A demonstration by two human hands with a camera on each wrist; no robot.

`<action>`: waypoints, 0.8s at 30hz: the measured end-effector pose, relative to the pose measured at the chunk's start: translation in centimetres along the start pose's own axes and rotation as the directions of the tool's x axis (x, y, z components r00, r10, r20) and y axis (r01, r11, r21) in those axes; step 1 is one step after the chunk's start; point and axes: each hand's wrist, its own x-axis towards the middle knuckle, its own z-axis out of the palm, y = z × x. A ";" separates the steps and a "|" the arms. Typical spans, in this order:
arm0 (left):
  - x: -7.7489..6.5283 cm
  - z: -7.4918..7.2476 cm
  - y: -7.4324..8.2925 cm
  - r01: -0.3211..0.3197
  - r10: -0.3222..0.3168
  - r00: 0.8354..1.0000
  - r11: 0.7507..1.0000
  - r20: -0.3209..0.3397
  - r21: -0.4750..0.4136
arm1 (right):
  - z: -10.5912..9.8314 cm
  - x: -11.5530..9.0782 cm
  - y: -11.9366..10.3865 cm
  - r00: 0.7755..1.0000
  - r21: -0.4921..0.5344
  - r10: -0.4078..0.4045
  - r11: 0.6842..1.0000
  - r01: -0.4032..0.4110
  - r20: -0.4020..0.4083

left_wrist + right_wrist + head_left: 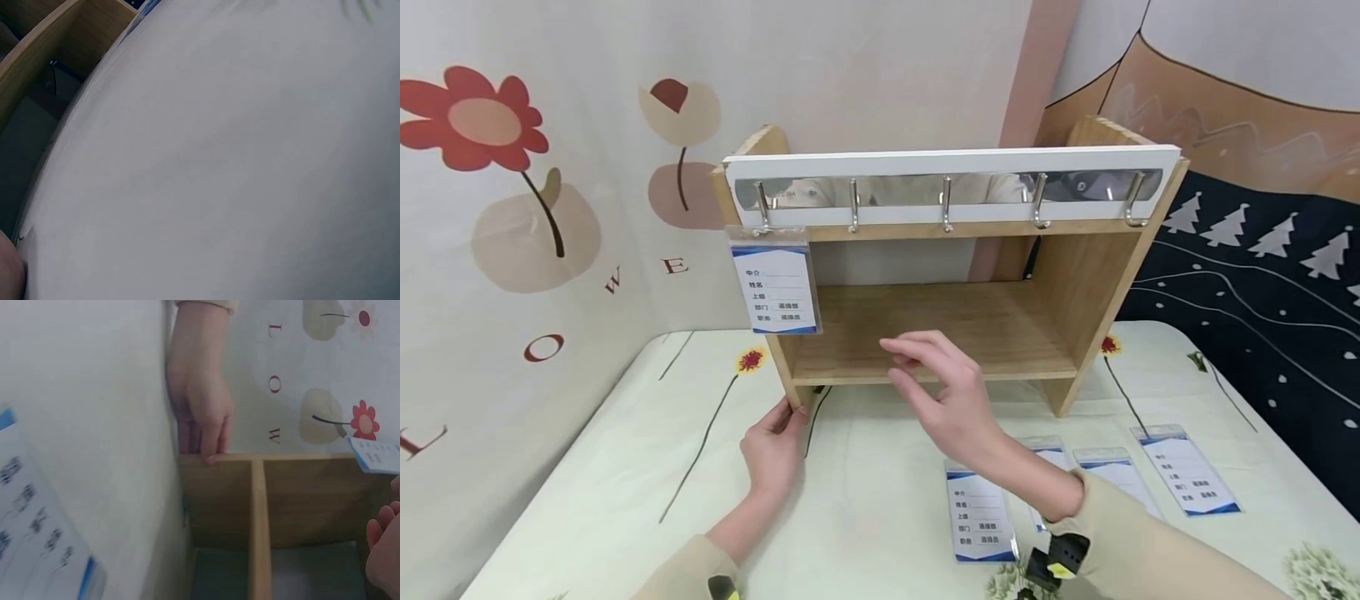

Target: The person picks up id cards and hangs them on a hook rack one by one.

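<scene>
A wooden desk shelf (925, 321) with a white hook rail (895, 161) along its top front stands on the table. My left hand (772, 454) grips the bottom of the shelf's left side panel; in the right wrist view its fingertips lie over that panel's edge. On the leftmost hook hangs a clear-sleeved name badge (777, 287), printed white and blue. Before the middle of the shelf hovers my right hand (951, 400), fingers loosely bent and thumb apart, nothing between them. The four other hooks, such as the middle hook (947, 204), carry nothing.
Several more badges lie at the front right, among them a near badge (981, 517) and a far-right badge (1190, 471), with others partly under my right forearm. A pale flower-print cloth (865, 500) covers the table. Printed curtains (880, 75) stand behind and left.
</scene>
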 end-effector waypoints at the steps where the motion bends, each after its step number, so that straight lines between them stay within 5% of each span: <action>1: 0.0 0.0 0.0 -0.002 0.002 1.000 1.000 -0.004 0.001 | -0.3 -0.4 0.2 1.000 -0.001 0.006 1.000 -0.006 0.007; 10: -0.1 0.1 0.1 -0.004 0.004 1.000 1.000 -0.001 0.004 | -2.7 -3.3 1.6 0.997 -0.036 0.059 0.998 -0.057 0.055; 15: 0.0 0.1 -0.1 -0.003 0.003 1.000 1.000 0.002 -0.001 | -4.1 -5.1 2.7 0.981 -0.112 0.161 0.982 -0.149 0.107; 24: -0.1 0.0 0.0 -0.007 0.007 1.000 1.000 -0.008 0.002 | -6.0 -7.3 5.0 0.875 -0.155 0.445 0.894 -0.420 0.192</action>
